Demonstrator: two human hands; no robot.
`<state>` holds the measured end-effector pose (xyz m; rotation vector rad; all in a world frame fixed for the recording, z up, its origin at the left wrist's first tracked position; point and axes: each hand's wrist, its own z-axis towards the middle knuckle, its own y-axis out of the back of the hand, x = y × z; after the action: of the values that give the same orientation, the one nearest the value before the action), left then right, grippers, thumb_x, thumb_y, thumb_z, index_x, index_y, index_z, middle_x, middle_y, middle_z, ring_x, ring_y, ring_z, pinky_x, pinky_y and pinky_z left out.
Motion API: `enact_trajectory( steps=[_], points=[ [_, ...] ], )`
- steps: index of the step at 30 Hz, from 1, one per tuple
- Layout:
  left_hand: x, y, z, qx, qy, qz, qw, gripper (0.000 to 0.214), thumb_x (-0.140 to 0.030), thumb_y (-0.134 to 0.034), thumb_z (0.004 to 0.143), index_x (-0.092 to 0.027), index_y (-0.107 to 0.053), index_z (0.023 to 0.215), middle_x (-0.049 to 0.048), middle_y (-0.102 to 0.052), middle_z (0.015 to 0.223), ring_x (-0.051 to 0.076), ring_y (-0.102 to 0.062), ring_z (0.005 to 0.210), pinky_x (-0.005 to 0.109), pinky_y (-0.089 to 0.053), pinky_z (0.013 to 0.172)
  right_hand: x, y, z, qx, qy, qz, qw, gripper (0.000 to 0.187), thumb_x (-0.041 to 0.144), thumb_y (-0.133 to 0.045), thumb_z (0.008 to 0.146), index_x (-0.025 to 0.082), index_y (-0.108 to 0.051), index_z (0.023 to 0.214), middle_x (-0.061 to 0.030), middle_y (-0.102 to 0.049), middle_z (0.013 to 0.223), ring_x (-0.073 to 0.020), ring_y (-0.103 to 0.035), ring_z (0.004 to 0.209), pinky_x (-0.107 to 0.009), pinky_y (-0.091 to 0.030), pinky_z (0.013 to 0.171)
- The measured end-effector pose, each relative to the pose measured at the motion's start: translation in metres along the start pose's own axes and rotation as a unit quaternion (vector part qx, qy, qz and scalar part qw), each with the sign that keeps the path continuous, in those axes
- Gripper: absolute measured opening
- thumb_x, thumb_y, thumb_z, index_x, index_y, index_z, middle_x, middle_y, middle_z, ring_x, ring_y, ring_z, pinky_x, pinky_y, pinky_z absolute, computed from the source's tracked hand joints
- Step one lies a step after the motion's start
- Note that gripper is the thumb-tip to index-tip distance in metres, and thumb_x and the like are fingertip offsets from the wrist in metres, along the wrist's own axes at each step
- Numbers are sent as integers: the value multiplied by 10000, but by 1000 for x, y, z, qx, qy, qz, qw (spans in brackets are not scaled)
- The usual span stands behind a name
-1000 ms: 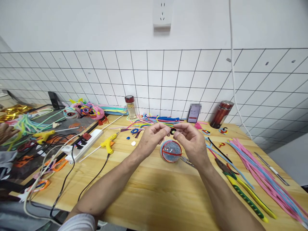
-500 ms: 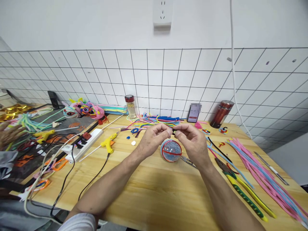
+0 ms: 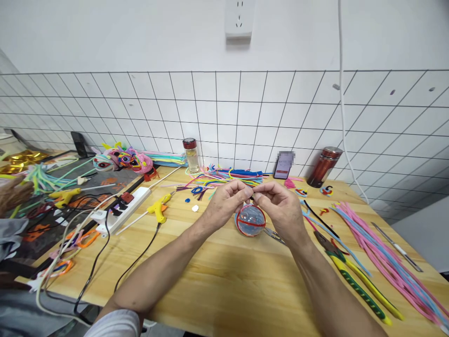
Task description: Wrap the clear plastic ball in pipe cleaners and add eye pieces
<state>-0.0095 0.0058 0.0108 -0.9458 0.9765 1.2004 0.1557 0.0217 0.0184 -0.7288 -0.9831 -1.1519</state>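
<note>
My left hand and my right hand meet above the middle of the wooden table. Both pinch one small dark piece between thumb and fingertips; it is mostly hidden by the fingers. Just below the hands a clear ball with a red band and blue filling rests on the table. Small scissors lie beside the ball, under my right wrist.
A yellow glue gun and a white power strip lie to the left. Loose pipe cleaners and yellow-handled pliers lie on the right. A jar, a phone and a red flask stand by the tiled wall. Another person's hand shows at far left.
My fingers have closed tighter around the dark piece, which showed more clearly a second ago. Both hands stay in place above the ball. The other person's hand at left shifted slightly.
</note>
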Motion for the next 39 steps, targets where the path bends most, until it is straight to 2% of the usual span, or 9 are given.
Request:
enact_trajectory(
  steps=[5,9,11,18,24,30,33,36,39],
  points=[
    [1,-2,-1,-17,-17,19,1000,501,-631,-745,841,-161,-590,765,-53,-503,625,51,-368,500,215,-288,480,-7,0,-1,-13,12,-32,999,145,333,-755,828,203,-724,884,-23,-743,790,-158,-686,702,-299,-565,678],
    [-1,-5,-2,-36,-17,2,999,509,-647,-725,852,-168,-575,770,-61,-496,612,48,-368,478,216,-283,471,-4,-1,0,-12,16,15,1000,196,342,-758,831,216,-723,977,-31,-762,896,-158,-695,744,-315,-594,717],
    [-1,-6,-2,-43,-19,-10,999,507,-645,-728,850,-173,-560,774,-60,-512,625,44,-368,467,215,-283,466,-1,-1,1,-14,15,34,999,203,343,-756,832,220,-714,989,-19,-750,884,-147,-685,720,-315,-601,709],
    [-4,-8,-3,-19,-29,-9,999,497,-641,-750,836,-163,-613,844,-27,-603,725,47,-392,512,218,-329,494,-2,0,1,-25,30,24,999,178,310,-778,816,217,-675,927,0,-718,825,-131,-670,691,-289,-595,686],
    [-4,-6,-3,-11,-16,-5,1000,477,-609,-779,819,-157,-627,817,-24,-599,717,50,-408,526,216,-344,502,-2,-2,1,-23,38,15,999,182,327,-780,832,220,-673,933,-12,-733,840,-144,-693,722,-293,-596,701],
    [-6,-4,-2,-50,-4,-25,998,483,-609,-779,813,-161,-596,805,-16,-635,735,32,-381,467,212,-296,458,1,-1,0,-25,21,17,999,173,322,-738,856,219,-690,986,-1,-727,818,-138,-678,714,-292,-582,703],
    [-7,-5,-2,-40,-3,-19,999,489,-622,-764,821,-163,-600,793,-26,-611,687,38,-376,462,216,-295,458,-2,-2,0,-15,19,20,999,194,329,-762,835,223,-693,982,-12,-741,861,-149,-695,749,-298,-587,715],
    [-8,-5,-3,-24,-7,-4,1000,484,-629,-718,861,-165,-613,771,-55,-523,581,53,-370,463,221,-311,478,-4,-2,0,-8,19,18,1000,184,328,-766,833,228,-692,968,-20,-752,885,-155,-711,770,-306,-594,739],
    [-8,-6,-4,-28,-15,2,999,466,-613,-761,833,-161,-649,811,-45,-560,628,58,-391,500,223,-353,513,-5,-2,1,-10,28,-9,1000,173,327,-761,842,229,-695,968,-24,-752,892,-162,-714,796,-313,-590,762]
  ],
)
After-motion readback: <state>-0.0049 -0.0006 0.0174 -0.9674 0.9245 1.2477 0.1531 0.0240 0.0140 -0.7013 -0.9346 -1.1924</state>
